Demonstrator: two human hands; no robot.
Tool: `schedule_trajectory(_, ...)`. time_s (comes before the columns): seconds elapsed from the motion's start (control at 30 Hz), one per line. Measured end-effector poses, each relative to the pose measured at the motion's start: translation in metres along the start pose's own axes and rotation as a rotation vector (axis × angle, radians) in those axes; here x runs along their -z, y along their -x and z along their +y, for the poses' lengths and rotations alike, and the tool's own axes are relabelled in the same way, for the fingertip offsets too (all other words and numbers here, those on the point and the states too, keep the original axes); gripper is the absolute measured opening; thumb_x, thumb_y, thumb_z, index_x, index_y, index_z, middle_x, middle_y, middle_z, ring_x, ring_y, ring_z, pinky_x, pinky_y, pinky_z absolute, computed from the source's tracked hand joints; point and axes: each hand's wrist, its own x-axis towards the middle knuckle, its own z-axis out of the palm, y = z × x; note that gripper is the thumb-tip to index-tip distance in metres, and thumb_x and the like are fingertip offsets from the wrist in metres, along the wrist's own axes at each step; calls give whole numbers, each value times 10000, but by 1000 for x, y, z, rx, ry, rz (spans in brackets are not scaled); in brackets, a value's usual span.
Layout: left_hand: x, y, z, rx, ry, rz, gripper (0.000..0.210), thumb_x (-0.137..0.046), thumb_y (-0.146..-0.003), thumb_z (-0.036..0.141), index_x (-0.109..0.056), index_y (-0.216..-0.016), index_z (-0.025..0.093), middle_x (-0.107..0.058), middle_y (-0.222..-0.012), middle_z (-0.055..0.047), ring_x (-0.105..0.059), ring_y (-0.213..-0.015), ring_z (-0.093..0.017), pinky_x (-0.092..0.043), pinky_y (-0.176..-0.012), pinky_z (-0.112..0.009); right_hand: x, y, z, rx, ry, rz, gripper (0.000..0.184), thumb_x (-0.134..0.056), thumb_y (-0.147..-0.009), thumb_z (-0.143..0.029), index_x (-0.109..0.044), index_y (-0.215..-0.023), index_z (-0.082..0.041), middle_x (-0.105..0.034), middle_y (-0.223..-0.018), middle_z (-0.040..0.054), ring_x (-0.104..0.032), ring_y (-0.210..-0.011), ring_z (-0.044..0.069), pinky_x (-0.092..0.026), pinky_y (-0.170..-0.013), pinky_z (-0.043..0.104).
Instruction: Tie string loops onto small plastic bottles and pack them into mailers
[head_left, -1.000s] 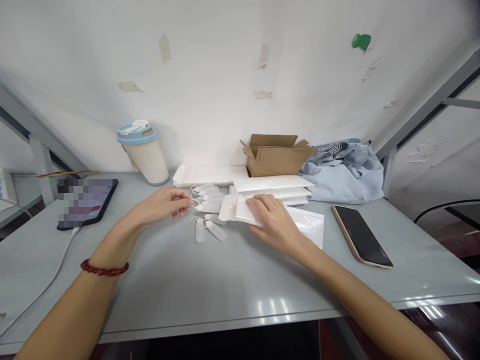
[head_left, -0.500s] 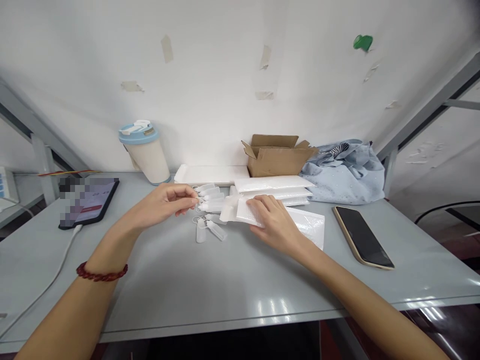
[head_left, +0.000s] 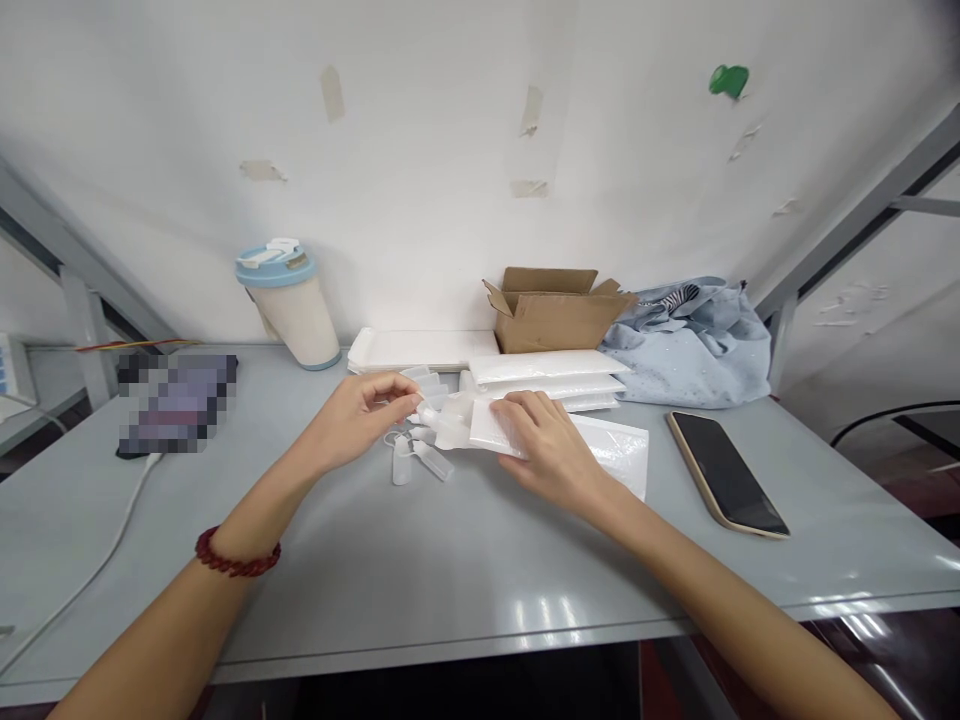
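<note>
My left hand (head_left: 371, 415) is closed in a pinch on the cap end of a small translucent squeeze bottle (head_left: 433, 418). The bottle's body lies at the mouth of a white bubble mailer (head_left: 481, 428); how far inside it is I cannot tell. My right hand (head_left: 551, 450) grips that mailer, thumb below and fingers on top. Several more small squeeze bottles (head_left: 433, 461) with ring-tethered caps lie on the table beneath and behind my left hand. Under my right hand, another bubble mailer (head_left: 622, 450) rests flat.
Behind the hands are a stack of bubble mailers (head_left: 544, 367), flat white packets (head_left: 427, 348), an open cardboard box (head_left: 562, 325) and a light blue cloth (head_left: 694, 350). A tumbler (head_left: 296, 310) and a cabled phone (head_left: 176, 405) stand left; another phone (head_left: 726, 475) lies right.
My left hand has moved right with the squeeze bottle, bringing it to the mailer's mouth. My right hand and the mailer have barely shifted.
</note>
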Motion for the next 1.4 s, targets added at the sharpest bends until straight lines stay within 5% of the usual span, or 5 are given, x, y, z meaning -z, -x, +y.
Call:
schedule_trajectory(0.4,-9,-1,-5,-14,-106,126,291,-549,-812,447,-652,-828,176,-671,-797,-28,-568,-692,-165,-443,-627,-262,1,0,0,0,-2,13,428,-586,-715,-101,-490,-1129,-153,-556,-1130,149,-490,-1000,289,-432,-805,409)
schedule_trajectory(0.93,-56,13,-2,-301,-291,-22,328,-432,-854,214,-614,-581,212,-583,-586,-14,-467,-702,-182,-357,-572,-260,1,3,-14,55,-99,0,421,-551,-718,-92,-482,-1125,-177,-573,-1102,114,-493,-998,264,-429,-802,392)
schedule_trajectory(1.07,-47,11,1,-224,-224,-40,266,-476,-829,282,-696,-694,218,-597,-641,-10,-495,-639,-156,-381,-581,-255,0,3,-11,54,-81,16,416,-553,-731,-109,-477,-1133,-182,-571,-1101,120,-499,-995,273,-431,-786,395)
schedule_trajectory(1.27,-3,-7,-17,45,-317,294,289,-541,-782,405,-715,-895,204,-710,-833,-19,-562,-692,-179,-417,-650,-272,3,1,-3,1,-29,46,413,-558,-727,-106,-487,-1130,-159,-563,-1121,147,-496,-1006,291,-432,-794,408)
schedule_trajectory(1.4,12,-19,-41,132,-484,178,322,-559,-737,421,-704,-906,187,-712,-853,-46,-599,-780,-228,-425,-694,-292,3,0,0,-14,-26,46,411,-548,-726,-104,-491,-1127,-171,-567,-1119,141,-499,-1002,291,-432,-790,409)
